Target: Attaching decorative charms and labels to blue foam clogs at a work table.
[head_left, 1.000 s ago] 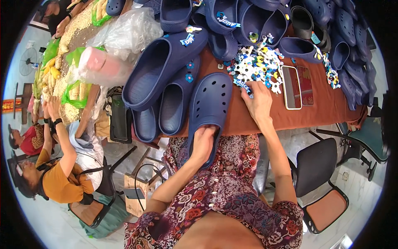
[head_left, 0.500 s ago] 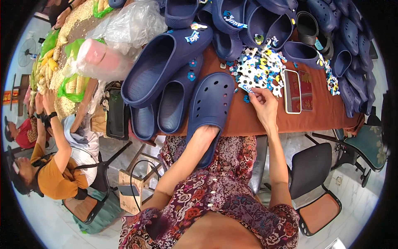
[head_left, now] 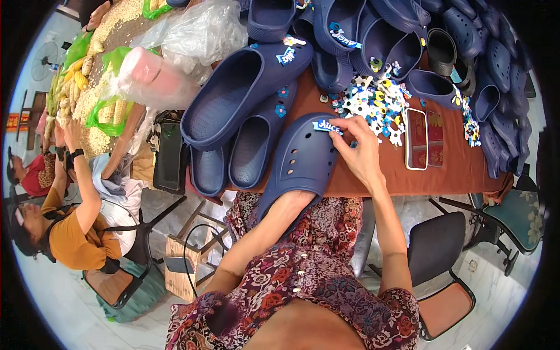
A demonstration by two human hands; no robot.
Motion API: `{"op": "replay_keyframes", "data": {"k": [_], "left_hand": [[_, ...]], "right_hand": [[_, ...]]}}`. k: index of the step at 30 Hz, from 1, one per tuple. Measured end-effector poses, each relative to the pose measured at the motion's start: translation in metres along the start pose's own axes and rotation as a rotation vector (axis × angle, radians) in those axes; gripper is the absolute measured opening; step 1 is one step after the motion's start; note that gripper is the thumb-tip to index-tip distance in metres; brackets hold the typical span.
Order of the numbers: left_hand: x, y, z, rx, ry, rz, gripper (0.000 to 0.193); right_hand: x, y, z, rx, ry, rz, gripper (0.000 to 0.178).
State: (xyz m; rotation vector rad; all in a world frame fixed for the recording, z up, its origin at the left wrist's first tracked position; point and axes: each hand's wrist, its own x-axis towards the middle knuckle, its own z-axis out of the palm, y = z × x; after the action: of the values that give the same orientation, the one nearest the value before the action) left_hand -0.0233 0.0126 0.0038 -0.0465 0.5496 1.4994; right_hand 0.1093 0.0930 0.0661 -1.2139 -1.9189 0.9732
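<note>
My left hand (head_left: 296,200) reaches into the opening of a navy clog (head_left: 304,153) that points away from me; its fingers are hidden inside. A little skin shows through the clog's holes. Between thumb and fingertips, my right hand (head_left: 359,147) pinches a small blue-and-white lettered shoe charm (head_left: 322,126), held against the top of the clog's toe. Beyond that hand lies a heap of loose white, blue and yellow charms (head_left: 373,105). To the left, a navy clog (head_left: 233,87) with charms on it rests on other clogs.
A white-edged phone (head_left: 416,140) lies right of the charms on the brown tablecloth (head_left: 461,163). Many navy clogs (head_left: 499,52) are piled at the far right. Plastic bags (head_left: 198,35) and corn (head_left: 76,81) occupy the left. A co-worker in an orange top (head_left: 81,233) sits at left.
My right hand has moved left from the edge of the charm heap to the clog's toe, carrying the charm. The clog has tilted slightly, with my left hand still inside.
</note>
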Motion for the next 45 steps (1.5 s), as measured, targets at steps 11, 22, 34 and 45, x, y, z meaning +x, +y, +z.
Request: {"op": "replay_keyframes", "data": {"k": [11, 22, 34, 45], "left_hand": [[-0.006, -0.003, 0.006, 0.044, 0.048, -0.016, 0.035], [-0.015, -0.001, 0.002, 0.098, 0.115, -0.021, 0.036], [-0.027, 0.001, -0.002, 0.158, 0.194, -0.024, 0.037], [-0.037, -0.002, -0.001, 0.211, 0.233, -0.049, 0.037]], "right_hand": [[-0.009, -0.009, -0.017, 0.013, -0.115, -0.001, 0.02], [-0.011, 0.002, -0.021, 0.146, -0.156, 0.086, 0.015], [-0.019, 0.023, -0.016, 0.191, -0.148, 0.121, 0.054], [-0.031, 0.034, 0.008, 0.353, 0.039, 0.167, 0.05]]}}
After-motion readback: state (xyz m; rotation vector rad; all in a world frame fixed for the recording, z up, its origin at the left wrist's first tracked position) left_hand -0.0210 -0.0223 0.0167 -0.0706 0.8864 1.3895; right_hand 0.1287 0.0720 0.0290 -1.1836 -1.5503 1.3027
